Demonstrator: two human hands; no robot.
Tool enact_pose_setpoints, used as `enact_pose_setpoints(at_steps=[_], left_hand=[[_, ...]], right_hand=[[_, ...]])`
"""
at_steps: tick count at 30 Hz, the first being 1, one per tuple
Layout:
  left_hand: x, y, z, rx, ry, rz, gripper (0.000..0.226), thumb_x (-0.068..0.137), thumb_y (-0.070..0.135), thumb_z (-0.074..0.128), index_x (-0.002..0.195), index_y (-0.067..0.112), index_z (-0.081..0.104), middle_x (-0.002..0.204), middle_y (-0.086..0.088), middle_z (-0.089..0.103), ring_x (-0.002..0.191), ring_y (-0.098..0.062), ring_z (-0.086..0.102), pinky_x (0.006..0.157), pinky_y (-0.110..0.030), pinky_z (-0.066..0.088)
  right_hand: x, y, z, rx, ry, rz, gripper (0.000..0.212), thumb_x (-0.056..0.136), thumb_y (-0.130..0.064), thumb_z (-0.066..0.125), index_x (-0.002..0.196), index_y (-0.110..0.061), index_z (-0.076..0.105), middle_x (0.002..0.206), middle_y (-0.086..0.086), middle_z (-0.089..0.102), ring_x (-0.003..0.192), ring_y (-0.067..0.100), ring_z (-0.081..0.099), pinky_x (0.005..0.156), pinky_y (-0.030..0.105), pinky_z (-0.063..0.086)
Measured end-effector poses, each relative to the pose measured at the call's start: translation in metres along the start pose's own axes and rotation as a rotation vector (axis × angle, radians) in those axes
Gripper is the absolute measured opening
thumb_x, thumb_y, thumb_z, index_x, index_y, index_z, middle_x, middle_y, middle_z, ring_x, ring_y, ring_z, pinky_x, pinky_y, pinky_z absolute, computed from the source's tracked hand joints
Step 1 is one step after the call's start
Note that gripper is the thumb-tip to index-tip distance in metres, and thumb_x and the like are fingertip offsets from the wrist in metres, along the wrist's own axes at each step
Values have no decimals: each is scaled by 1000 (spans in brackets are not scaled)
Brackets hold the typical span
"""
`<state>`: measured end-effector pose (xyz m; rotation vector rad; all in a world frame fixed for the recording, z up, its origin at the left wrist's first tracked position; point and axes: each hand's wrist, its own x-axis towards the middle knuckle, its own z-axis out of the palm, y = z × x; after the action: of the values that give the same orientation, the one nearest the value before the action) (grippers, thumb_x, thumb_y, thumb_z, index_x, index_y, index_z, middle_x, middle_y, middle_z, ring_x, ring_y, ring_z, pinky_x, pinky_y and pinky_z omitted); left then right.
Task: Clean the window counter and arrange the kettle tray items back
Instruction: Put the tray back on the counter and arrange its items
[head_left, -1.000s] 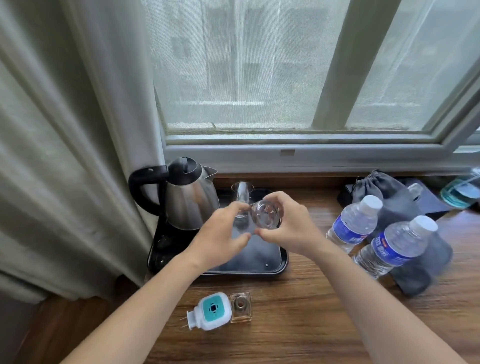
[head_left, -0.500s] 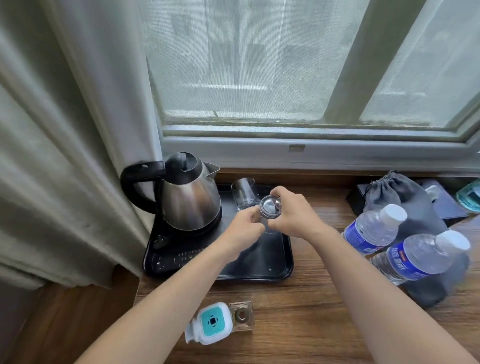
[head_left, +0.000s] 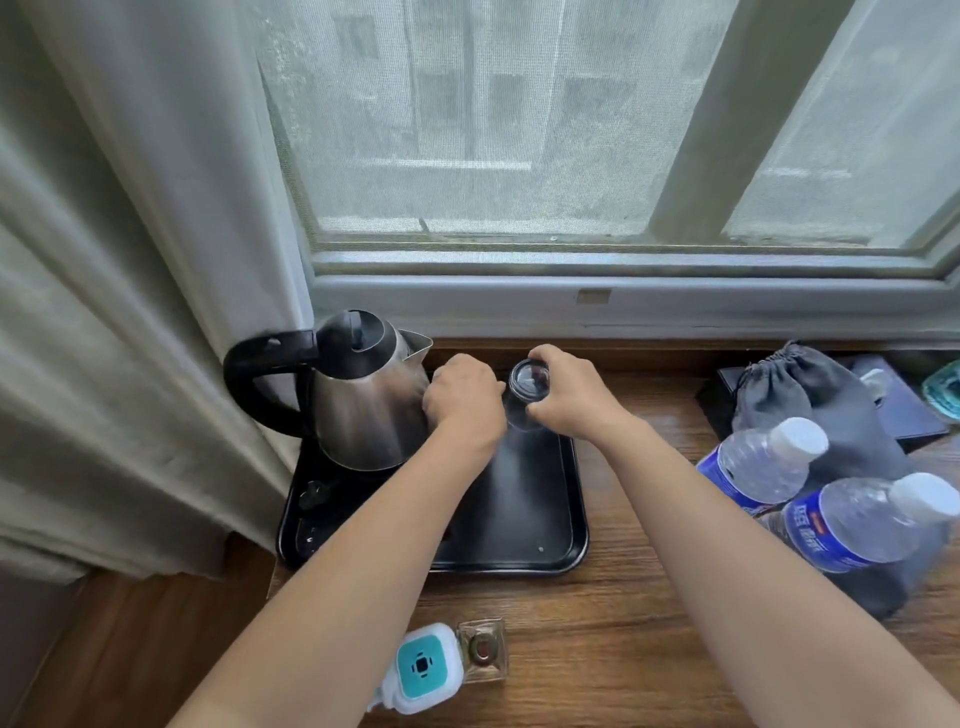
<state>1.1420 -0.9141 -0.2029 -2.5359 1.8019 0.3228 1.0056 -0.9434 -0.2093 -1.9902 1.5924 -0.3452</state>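
A curtain (head_left: 130, 260) hangs at the far left, just beside the kettle (head_left: 363, 400), so the kettle's black handle points into the folds. The kettle stands upright on the left half of the black tray (head_left: 524, 556), on its base, which is probably why that side of the tray is kept for it and the right half left bare for glasses.

The left hand (head_left: 462, 400) sits just right of the kettle, at the back of the tray. Its fingers are curled downward, but whatever they hold is hidden under the hand, so I cannot tell if they grip anything. A second glass may be under it.

Right of the kettle and touching the left hand's edge, the glass (head_left: 527, 387) is gripped by the right hand (head_left: 571, 400), fingers wrapped round its side. It appears upside down, base up, at the tray's back right part; whether its rim already touches the tray I cannot tell. Turning it over would keep dust out, which fits tidying up.

In front of the tray, on the wooden surface (head_left: 623, 623), lies a white plug-in device (head_left: 423, 667) with a small square glass dish (head_left: 483, 649) touching it. Well right of the kettle lie two water bottles (head_left: 810, 499) on a grey drawstring bag (head_left: 810, 395), not yet put back.
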Motion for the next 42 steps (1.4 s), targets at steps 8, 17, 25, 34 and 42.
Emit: enact_pose_setpoints(at_steps=[8, 17, 25, 34, 42], left_hand=[[-8, -9, 0, -22, -127, 39, 47, 87, 44, 74, 121, 13, 67, 126, -6, 65, 119, -29, 65, 84, -37, 54], [-46, -34, -4, -163, -238, 49, 56, 64, 52, 76, 101, 16, 54, 110, -6, 68, 105, -32, 66, 73, -31, 47], [-80, -66, -10, -788, -167, 197, 58, 64, 36, 86, 105, 34, 45, 105, 14, 65, 84, -10, 61, 77, -34, 52], [-107, -72, -13, -942, -94, 297, 63, 65, 34, 91, 109, 38, 46, 112, 16, 67, 84, -1, 63, 82, -33, 57], [-105, -93, -43, -729, -63, 449, 67, 61, 45, 93, 120, 38, 60, 108, 16, 68, 86, -5, 68, 84, -36, 59]], right_hand=[[5, 9, 6, -86, -53, -16, 88, 83, -15, 73, 159, -16, 29, 143, 19, 49, 135, 38, 45, 111, 41, 39], [-89, 25, 39, -11, 318, -296, 74, 80, -10, 68, 150, -9, 41, 127, 8, 54, 115, 29, 50, 103, 44, 44], [-111, 19, 56, 435, -45, -121, 87, 73, -45, 88, 144, -38, 40, 128, -25, 54, 116, 2, 56, 90, 28, 53], [-122, -3, 56, 708, 55, -155, 56, 75, -20, 90, 119, -33, 58, 108, -10, 72, 96, 7, 69, 83, 30, 55], [-127, 1, 46, 756, -19, -126, 72, 68, -24, 95, 128, -30, 55, 115, -3, 71, 106, 15, 69, 93, 42, 58]])
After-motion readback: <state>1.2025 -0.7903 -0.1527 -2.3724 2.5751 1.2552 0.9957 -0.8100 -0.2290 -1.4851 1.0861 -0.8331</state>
